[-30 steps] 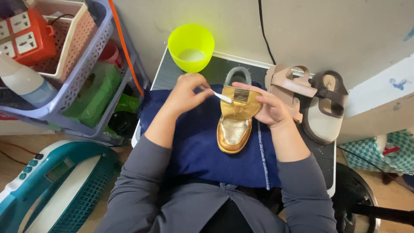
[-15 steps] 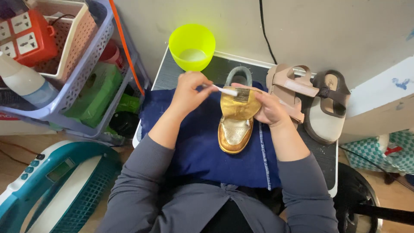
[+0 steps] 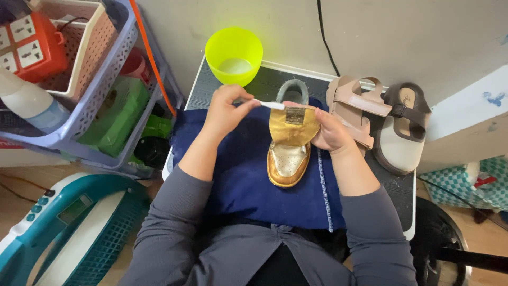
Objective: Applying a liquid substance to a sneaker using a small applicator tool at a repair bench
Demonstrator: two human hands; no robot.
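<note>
Gold glossy shoe (image 3: 288, 156) held open, thin white brush (image 3: 271, 105) above.

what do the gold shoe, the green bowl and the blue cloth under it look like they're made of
Gold shoe: looks like metallic-finish leather or faux leather; the toe shines and creases, while the raised tongue looks matte, suede-like.
Green bowl: likely plastic; a smooth, bright, slightly translucent wall.
Blue cloth: woven fabric, matte, with soft folds and a pale stitched edge.
</note>
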